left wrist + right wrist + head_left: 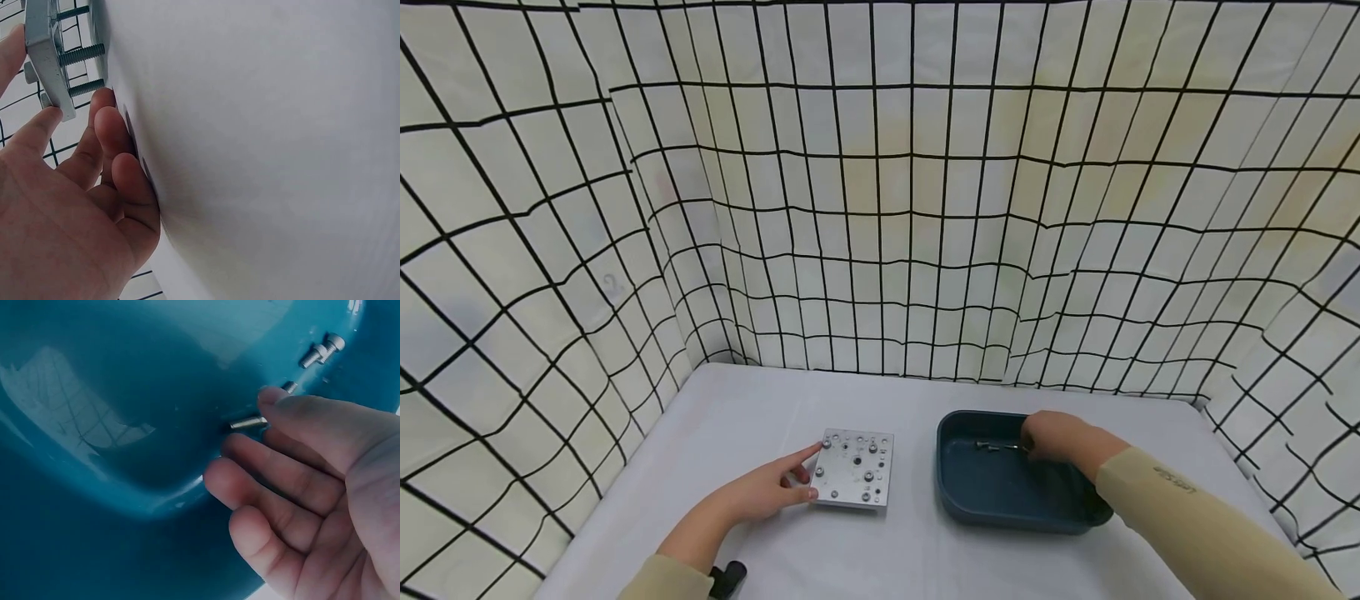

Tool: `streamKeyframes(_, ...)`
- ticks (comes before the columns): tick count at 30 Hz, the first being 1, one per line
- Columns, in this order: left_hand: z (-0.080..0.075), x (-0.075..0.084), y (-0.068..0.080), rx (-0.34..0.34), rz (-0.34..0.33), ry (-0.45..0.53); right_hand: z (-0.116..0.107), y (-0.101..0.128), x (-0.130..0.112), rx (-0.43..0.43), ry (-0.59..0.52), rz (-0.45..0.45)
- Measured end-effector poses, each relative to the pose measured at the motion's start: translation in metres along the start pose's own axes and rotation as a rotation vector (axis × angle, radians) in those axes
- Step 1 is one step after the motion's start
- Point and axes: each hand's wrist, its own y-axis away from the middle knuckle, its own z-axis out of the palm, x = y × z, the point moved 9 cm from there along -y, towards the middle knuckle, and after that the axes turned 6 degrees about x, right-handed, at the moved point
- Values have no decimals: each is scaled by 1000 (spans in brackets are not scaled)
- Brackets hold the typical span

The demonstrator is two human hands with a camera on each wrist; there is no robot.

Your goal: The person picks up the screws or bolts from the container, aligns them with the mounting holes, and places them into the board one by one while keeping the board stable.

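Observation:
A square silver metal plate [842, 489] lies on the white table with several bolts set through it. In the left wrist view their threaded ends [81, 55] stick out below the plate. My left hand [763, 490] touches the plate's left side, index finger near the far corner and thumb at the near corner; its other fingers bend in against the tabletop. Inside a dark teal tray [958, 508], my right hand [1051, 437] pinches a small silver bolt [245, 423] between thumb and forefinger. Beside those fingertips lie more bolts [332, 344].
The white tabletop [790, 396] carries the plate at the middle and the tray to its right. White walls with a black net [910, 267] enclose the back and both sides. A black object [727, 578] shows beside the left sleeve.

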Motion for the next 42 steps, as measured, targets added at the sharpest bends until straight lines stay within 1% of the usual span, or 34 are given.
streamKeyframes(3, 0, 1, 0, 2, 1, 0, 1, -1, -1, -10, 4, -3)
streamKeyframes(8, 0, 0, -1, 1, 7, -3, 5, -3, -2, 6, 31, -60)
streamKeyframes(13, 1, -1, -1, -3, 2, 7, 10, -10, -2, 30, 21, -95)
streamKeyframes(18, 0, 0, -1, 0, -1, 3, 13, -11, -1, 41, 29, -99)
streamKeyframes(24, -2, 4, 1, 3, 20, -4, 13, -8, -4, 26, 37, -109)
streamKeyframes(29, -1, 1, 1, 3, 1, -8, 14, -9, -5, 24, 35, -120)
streamKeyframes(36, -2, 2, 0, 1, 19, -7, 19, -10, -7, 12, 30, -125)
streamKeyframes(42, -2, 3, 1, 4, 6, -8, 19, -10, -10, 4, 47, -126)
